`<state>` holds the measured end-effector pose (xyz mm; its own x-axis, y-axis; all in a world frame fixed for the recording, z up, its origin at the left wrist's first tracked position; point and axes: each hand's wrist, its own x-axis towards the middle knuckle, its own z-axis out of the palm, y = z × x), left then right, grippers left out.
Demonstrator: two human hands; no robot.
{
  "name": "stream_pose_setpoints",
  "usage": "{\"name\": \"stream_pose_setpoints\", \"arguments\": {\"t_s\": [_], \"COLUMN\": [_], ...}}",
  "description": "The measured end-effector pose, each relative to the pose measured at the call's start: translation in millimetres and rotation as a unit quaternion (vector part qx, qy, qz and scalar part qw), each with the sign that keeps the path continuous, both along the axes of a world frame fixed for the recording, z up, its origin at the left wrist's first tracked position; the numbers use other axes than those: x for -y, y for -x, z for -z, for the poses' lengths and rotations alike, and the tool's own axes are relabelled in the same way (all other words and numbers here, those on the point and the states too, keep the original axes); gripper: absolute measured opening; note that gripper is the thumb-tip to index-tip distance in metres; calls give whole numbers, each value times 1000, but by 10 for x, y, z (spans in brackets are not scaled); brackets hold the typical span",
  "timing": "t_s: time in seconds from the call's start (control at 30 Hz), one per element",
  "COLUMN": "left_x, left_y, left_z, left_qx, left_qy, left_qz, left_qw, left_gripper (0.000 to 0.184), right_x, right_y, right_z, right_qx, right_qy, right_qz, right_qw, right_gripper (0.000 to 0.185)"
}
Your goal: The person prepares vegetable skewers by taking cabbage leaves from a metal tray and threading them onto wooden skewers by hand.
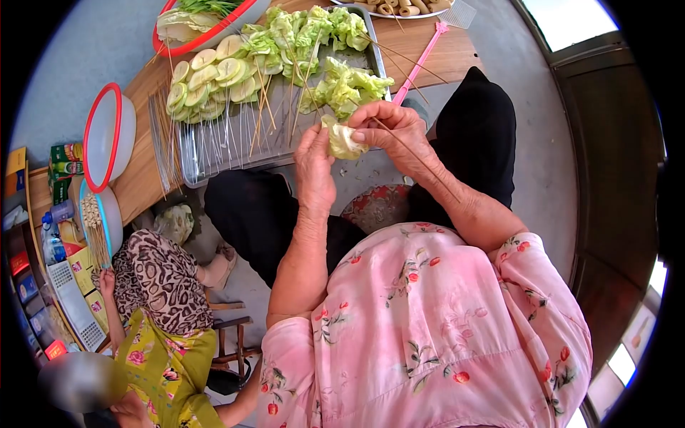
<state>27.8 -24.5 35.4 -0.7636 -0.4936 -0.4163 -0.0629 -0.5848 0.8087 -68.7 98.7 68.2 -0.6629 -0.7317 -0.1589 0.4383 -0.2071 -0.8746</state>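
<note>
A folded lettuce leaf [344,140] is pinched between my two hands above the near edge of a metal tray [187,170]. My left hand [314,171] has its fingertips closed on the leaf's left side. From the right, my right hand [397,140] presses thumb and fingers on it. A thin wooden skewer [422,165] runs across my right hand and along the forearm; its tip is hard to make out. Just beyond my hands lies skewered lettuce [349,84]. More lettuce [307,32] fills the tray's far side, with skewered pale green slices [207,78] to the left.
A red-rimmed bowl of greens [207,32], another red-rimmed bowl [107,137] and a plate of brown rolls [407,8] stand around the wooden table [146,182]. A pink-handled swatter [422,63] lies at right. On the left, another person's hand [107,279] holds filled skewers [93,214].
</note>
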Motion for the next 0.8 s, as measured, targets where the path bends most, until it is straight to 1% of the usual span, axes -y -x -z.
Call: {"name": "stream_pose_setpoints", "arguments": {"t_s": [0.07,0.13,0.23,0.37,0.43,0.47,0.53,0.57,0.6,0.63,0.67,0.73,0.77,0.8], "left_x": [-17,-23,-15,-42,-38,-35,-33,-30,-28,-27,-33,-48,-36,-15], "left_y": [5,2,-19,-28,-17,-20,-34,-43,-53,-58,-54,-32,-26,-21], "left_z": [-6,-8,8,-36,-127,-122,-88,-65,-43,-36,-40,-91,-105,-115], "left_qx": [-19,-40,-48,-64,-81,-81,-71,-71,-57,-43,-42,-40,-39,-44], "left_qy": [-8,-59,-59,-56,-116,-116,-94,-95,-36,24,23,-59,-59,-89], "left_qz": [3,10,23,23,15,15,26,27,54,80,80,7,6,-17], "left_qw": [1000,997,997,996,990,990,993,993,996,996,996,997,997,995], "left_gripper": [31,31,34,34,33,33,30,30,30,31,31,19,19,19], "right_x": [10,20,32,29,37,38,34,35,36,40,44,51,48,52], "right_y": [1,0,-1,-8,-6,-5,-9,-10,-11,-12,-12,-15,-15,-16], "right_z": [-4,2,52,96,100,103,122,133,144,158,175,143,96,41], "right_qx": [-9,-19,-24,-74,-94,-96,-100,-130,-159,-159,-182,-204,-236,-268], "right_qy": [-5,-9,2,-15,-18,-24,-30,-43,-57,-57,-66,-76,-77,-78], "right_qz": [-2,-5,4,18,26,29,33,31,29,29,23,17,29,42], "right_qw": [1000,1000,1000,997,995,995,994,990,985,985,981,976,968,959], "right_gripper": [19,19,18,19,19,18,17,16,15,15,13,12,11,12]}}
